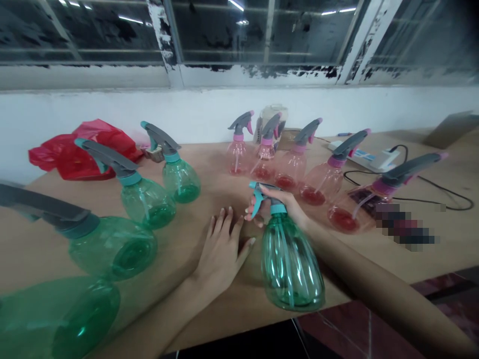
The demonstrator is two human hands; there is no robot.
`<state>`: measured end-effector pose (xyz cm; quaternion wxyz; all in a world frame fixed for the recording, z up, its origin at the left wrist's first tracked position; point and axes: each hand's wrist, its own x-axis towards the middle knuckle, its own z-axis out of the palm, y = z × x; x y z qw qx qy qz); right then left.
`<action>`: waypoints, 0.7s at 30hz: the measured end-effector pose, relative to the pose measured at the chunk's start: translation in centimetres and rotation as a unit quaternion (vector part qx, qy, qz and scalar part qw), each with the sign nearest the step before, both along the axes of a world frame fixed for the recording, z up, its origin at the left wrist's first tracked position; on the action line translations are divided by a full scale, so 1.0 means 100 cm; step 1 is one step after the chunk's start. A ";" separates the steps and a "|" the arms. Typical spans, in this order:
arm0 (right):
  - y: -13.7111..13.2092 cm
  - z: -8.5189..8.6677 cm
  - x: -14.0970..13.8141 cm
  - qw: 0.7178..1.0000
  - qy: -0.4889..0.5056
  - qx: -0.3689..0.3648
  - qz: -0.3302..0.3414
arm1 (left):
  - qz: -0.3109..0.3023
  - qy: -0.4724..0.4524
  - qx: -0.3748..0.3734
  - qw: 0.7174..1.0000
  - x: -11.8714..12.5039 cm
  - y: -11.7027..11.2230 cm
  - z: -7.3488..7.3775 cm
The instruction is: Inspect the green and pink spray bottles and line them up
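Note:
My right hand (279,202) is wrapped round the grey and turquoise trigger head of a green see-through spray bottle (294,264). This bottle is near the front edge of the table, its nozzle pointing left. Flat on the wooden table (224,319) lies my left hand (222,249), palm down with the fingers stretched, holding nothing. To its left stand several more green spray bottles, the nearest to the hand being a green spray bottle (149,202). Beyond my right hand is a row of pink spray bottles, among them a pink spray bottle (322,182).
A red plastic bag (90,149) lies at the back left. At the back right are a white power strip (370,157) with a plugged-in adapter and a black cable (441,187). A box (273,122) stands behind the pink bottles, against the white wall.

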<state>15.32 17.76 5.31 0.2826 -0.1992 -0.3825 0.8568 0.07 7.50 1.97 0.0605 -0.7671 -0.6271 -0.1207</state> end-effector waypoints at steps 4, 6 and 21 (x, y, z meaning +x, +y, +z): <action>0.008 -0.005 -0.001 1.000 0.011 -0.002 -0.020 | -0.006 -0.005 0.005 1.000 -0.001 0.000 -0.001; 0.012 -0.009 -0.002 0.999 0.008 -0.010 -0.035 | -0.010 -0.007 0.002 1.000 -0.002 0.000 -0.001; 0.011 -0.012 -0.003 0.999 0.024 -0.029 -0.024 | -0.022 -0.016 -0.006 1.000 0.000 -0.003 0.002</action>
